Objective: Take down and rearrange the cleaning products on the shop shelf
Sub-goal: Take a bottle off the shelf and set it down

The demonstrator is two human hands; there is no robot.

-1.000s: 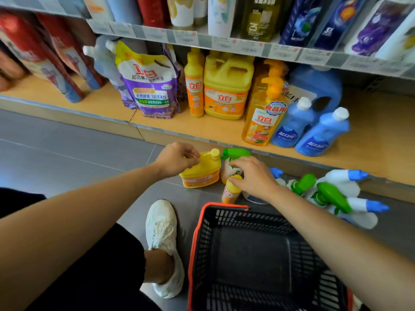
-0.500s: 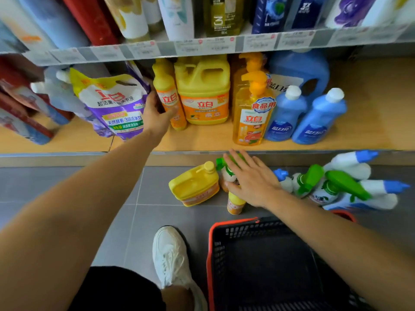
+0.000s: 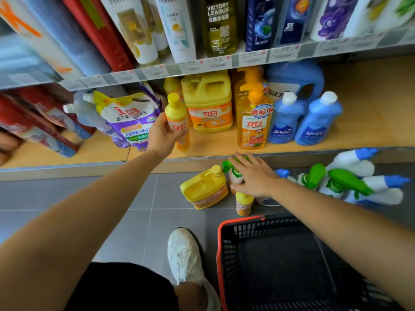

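Your left hand (image 3: pixel 160 136) grips a slim yellow bottle (image 3: pixel 177 117) at the front of the lower shelf (image 3: pixel 370 122), just beside the purple pouch (image 3: pixel 130 120). Your right hand (image 3: pixel 254 176), fingers straight and spread, rests on a green-capped bottle (image 3: pixel 234 176) on the floor, next to the toppled yellow jug (image 3: pixel 203 187)
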